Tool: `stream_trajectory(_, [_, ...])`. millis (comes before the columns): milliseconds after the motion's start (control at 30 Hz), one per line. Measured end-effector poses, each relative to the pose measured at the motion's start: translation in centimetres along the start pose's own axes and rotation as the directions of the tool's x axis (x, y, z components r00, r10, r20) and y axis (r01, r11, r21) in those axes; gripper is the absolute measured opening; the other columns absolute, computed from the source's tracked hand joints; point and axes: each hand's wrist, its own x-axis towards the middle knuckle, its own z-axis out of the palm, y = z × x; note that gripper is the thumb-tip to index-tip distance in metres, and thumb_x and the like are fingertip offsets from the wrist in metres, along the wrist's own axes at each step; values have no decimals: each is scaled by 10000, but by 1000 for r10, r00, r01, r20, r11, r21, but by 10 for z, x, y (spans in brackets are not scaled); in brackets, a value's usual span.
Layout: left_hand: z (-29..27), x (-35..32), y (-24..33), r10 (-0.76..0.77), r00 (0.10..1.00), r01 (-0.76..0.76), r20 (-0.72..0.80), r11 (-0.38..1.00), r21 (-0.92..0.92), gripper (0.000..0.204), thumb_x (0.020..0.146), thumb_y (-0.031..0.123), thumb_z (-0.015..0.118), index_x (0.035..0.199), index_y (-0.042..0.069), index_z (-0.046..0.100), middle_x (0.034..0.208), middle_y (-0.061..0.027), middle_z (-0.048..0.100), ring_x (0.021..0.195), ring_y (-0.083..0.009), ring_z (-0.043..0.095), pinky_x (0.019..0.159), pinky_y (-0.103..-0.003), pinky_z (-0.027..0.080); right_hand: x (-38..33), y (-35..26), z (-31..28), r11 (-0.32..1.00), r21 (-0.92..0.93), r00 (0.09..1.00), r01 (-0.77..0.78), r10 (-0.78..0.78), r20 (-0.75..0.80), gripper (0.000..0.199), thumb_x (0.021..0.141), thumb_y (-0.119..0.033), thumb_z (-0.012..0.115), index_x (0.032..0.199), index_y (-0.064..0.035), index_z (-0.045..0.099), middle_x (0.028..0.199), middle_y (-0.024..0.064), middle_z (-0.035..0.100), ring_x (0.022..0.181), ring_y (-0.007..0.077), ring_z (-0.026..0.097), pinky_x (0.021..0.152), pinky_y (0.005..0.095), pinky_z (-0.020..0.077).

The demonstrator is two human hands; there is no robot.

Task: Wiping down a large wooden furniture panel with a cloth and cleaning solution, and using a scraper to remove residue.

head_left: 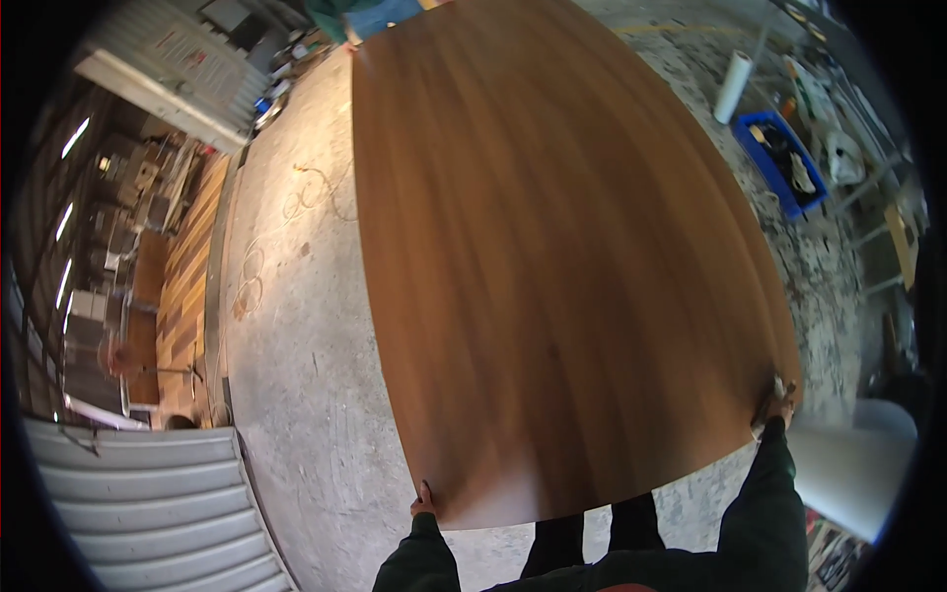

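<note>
A large brown wood-grain panel fills the middle of the head view, stretching away from me above the floor. My left hand is closed on its near left corner, with the thumb on the top face. At the near right corner my right hand grips the panel's edge. Something pale shows beside the right fingers, too small to make out. The undersides of both hands are hidden by the panel. At the far end a co-worker in a green sleeve has a hand at the far left corner.
Concrete floor runs along the left, with a thin cord lying on it. On the right stand a blue crate of tools, a white roll and a large pale roll. A corrugated metal wall is near left.
</note>
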Motion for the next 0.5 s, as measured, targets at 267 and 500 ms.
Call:
stream_trajectory(267, [-35, 64, 15, 105, 992, -109, 72, 993, 48, 875, 730, 745, 304, 948, -40, 625, 896, -235, 617, 929, -367, 567, 814, -393, 440, -97, 1, 59, 991, 130, 909, 19, 37, -415, 561, 744, -321, 555, 1225, -76, 403, 1183, 192, 474, 1070, 369, 459, 886, 427, 392])
stream_trajectory(500, [-54, 64, 20, 88, 976, -110, 197, 989, 103, 994, 678, 800, 295, 1006, -95, 576, 982, -257, 588, 1005, -355, 536, 855, -393, 425, -223, -34, 130, 576, 729, 927, -370, 286, 244, 603, 661, -533, 631, 953, -5, 604, 884, 185, 628, 900, 322, 595, 776, 418, 460])
